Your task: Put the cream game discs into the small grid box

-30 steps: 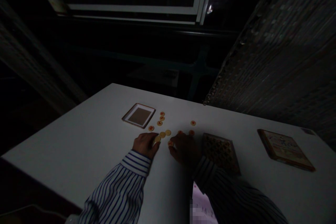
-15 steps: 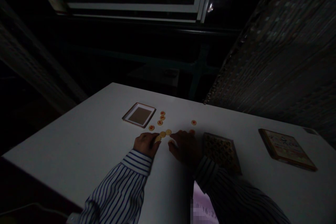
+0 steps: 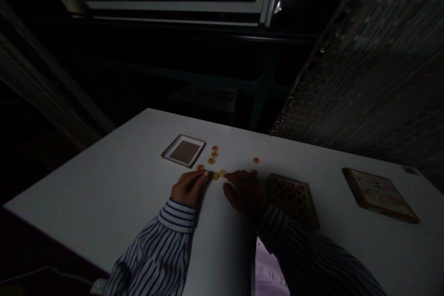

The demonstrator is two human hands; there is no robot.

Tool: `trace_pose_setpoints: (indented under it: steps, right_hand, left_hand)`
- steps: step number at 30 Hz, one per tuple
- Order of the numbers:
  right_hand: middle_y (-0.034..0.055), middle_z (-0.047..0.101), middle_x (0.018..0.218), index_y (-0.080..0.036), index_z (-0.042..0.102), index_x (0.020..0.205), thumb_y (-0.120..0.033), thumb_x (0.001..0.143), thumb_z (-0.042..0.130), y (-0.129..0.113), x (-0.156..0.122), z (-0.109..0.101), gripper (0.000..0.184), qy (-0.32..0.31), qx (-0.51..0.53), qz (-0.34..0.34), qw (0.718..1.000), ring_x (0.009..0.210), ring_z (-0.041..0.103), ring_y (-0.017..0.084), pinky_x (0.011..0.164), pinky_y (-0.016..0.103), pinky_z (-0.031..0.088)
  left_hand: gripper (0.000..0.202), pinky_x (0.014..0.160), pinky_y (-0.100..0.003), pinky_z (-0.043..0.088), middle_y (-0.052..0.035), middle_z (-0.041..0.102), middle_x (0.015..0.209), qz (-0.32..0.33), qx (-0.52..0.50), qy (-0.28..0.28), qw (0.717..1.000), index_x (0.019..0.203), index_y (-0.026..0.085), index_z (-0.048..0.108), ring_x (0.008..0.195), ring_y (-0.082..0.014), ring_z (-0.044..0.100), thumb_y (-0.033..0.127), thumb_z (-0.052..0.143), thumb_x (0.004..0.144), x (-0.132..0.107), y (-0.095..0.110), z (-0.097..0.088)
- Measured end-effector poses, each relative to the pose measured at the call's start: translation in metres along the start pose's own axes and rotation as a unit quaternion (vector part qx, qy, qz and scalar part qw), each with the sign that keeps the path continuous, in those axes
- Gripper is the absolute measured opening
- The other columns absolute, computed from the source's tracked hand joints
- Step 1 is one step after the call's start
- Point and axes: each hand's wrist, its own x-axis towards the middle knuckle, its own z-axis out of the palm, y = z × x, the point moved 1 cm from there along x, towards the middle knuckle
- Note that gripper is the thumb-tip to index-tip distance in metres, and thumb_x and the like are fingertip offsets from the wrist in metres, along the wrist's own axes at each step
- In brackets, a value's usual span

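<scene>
Several small round yellow tokens [image 3: 213, 154], some marked with red crosses, lie scattered on a white table [image 3: 114, 185]. My left hand [image 3: 187, 187] rests on the table with its fingers stretched forward, the tips touching a token near the plain ones [image 3: 218, 175]. My right hand [image 3: 244, 189] lies beside it in shadow, its fingers extended over the tokens and its thumb near one. One token [image 3: 255, 160] sits apart, farther right. Both arms wear striped sleeves.
A shallow white-rimmed tray [image 3: 183, 151] sits behind the tokens. A patterned wooden board [image 3: 293, 199] lies right of my right hand, and a flat picture box [image 3: 379, 194] farther right. The room is dark; a window frame [image 3: 173, 7] is behind.
My left hand's fingers have stretched forward toward the tokens and cover the one it was touching. My right hand has shifted slightly forward.
</scene>
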Motion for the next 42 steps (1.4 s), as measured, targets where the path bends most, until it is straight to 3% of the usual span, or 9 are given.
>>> trace_pose_setpoints:
  steps: [6, 12, 21, 27, 42]
  right_hand:
    - [0.0054, 0.059, 0.083, -0.018, 0.056, 0.097, -0.024, 0.079, 0.045, -0.001, 0.0, 0.0, 0.023, -0.002, 0.011, -0.003, 1.0, 0.081, 0.05, 0.018, 0.076, 0.033, 0.029]
    - [0.005, 0.059, 0.082, -0.018, 0.057, 0.095, -0.024, 0.078, 0.045, -0.001, 0.0, 0.001, 0.021, 0.001, 0.012, -0.006, 1.0, 0.08, 0.05, 0.018, 0.076, 0.033, 0.029]
    - [0.0056, 0.06, 0.083, -0.018, 0.057, 0.097, -0.023, 0.078, 0.045, -0.003, 0.001, -0.002, 0.022, -0.001, 0.014, -0.009, 1.0, 0.081, 0.051, 0.018, 0.077, 0.032, 0.031]
    - [0.006, 0.06, 0.084, -0.017, 0.057, 0.097, -0.023, 0.079, 0.045, -0.002, 0.001, 0.0, 0.023, 0.014, 0.033, -0.022, 0.999, 0.082, 0.051, 0.018, 0.077, 0.031, 0.034]
    - [0.0062, 0.061, 0.097, -0.018, 0.053, 0.105, -0.028, 0.081, 0.047, -0.01, 0.006, -0.003, 0.026, 0.04, 0.06, -0.08, 0.994, 0.087, 0.052, 0.018, 0.079, 0.033, 0.035]
  left_hand:
    - [0.03, 0.078, -0.036, 0.05, -0.0085, 0.069, 0.084, -0.128, -0.132, 0.029, 0.982, 0.081, 0.015, 0.068, 0.081, -0.0212, 0.063, 0.038, 0.063, 0.063, 0.002, 0.006, 0.0]
    - [0.032, 0.074, -0.038, 0.052, -0.0099, 0.069, 0.083, -0.175, -0.205, 0.042, 0.962, 0.081, 0.013, 0.067, 0.08, -0.0229, 0.063, 0.038, 0.065, 0.061, 0.002, 0.007, 0.002]
    - [0.03, 0.077, -0.037, 0.051, -0.0088, 0.07, 0.079, -0.157, -0.173, 0.043, 0.971, 0.078, 0.011, 0.066, 0.078, -0.0209, 0.064, 0.037, 0.061, 0.066, 0.001, 0.017, -0.001]
    - [0.032, 0.067, -0.031, 0.052, -0.0084, 0.07, 0.08, -0.157, -0.139, 0.01, 0.978, 0.081, 0.011, 0.066, 0.073, -0.0198, 0.064, 0.039, 0.058, 0.068, 0.0, 0.019, -0.002]
    - [0.026, 0.072, -0.028, 0.05, -0.005, 0.07, 0.075, -0.134, -0.118, -0.053, 0.983, 0.077, 0.014, 0.067, 0.072, -0.0173, 0.064, 0.036, 0.056, 0.07, -0.004, 0.021, 0.003]
